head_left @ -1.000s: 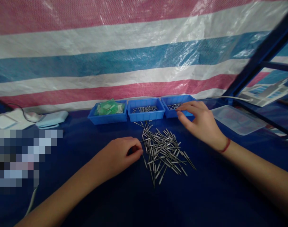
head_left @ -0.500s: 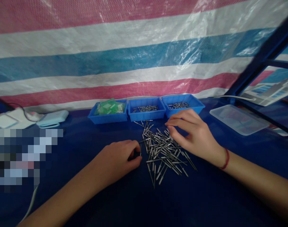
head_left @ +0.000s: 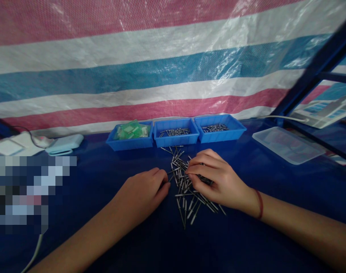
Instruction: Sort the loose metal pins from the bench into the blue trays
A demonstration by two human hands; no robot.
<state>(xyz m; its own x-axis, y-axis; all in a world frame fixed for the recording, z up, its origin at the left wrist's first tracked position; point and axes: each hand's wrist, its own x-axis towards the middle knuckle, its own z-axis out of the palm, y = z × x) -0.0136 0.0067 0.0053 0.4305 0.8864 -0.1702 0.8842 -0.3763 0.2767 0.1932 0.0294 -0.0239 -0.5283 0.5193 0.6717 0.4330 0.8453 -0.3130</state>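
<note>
A loose heap of silver pop rivets (head_left: pixel 187 185) with long thin pins lies on the dark blue tabletop (head_left: pixel 150 242). At the heap's left edge, my left hand (head_left: pixel 147 189) is closed, thumb against curled fingers, with the thin pin of a rivet showing at its tips. My right hand (head_left: pixel 218 178) reaches over the heap from the right and covers part of it. Its thumb and forefinger come together among the rivets; what lies between them is hidden. Behind the heap, a blue bin (head_left: pixel 176 142) and another blue bin (head_left: pixel 222 135) hold smaller metal pieces that look like rivets.
On the left, a third blue bin (head_left: pixel 130 144) holds green and clear plastic packets (head_left: pixel 133 130). A translucent plastic lid (head_left: pixel 288 146) lies at right. Far left are a light blue case (head_left: pixel 64 143) and a white cable (head_left: pixel 36 250). A striped plastic sheet (head_left: pixel 161 68) hangs behind.
My right hand has moved left and down from above the heap's far right side onto the rivets. My left hand has stayed nearly in place, its fingers now closer together.
</note>
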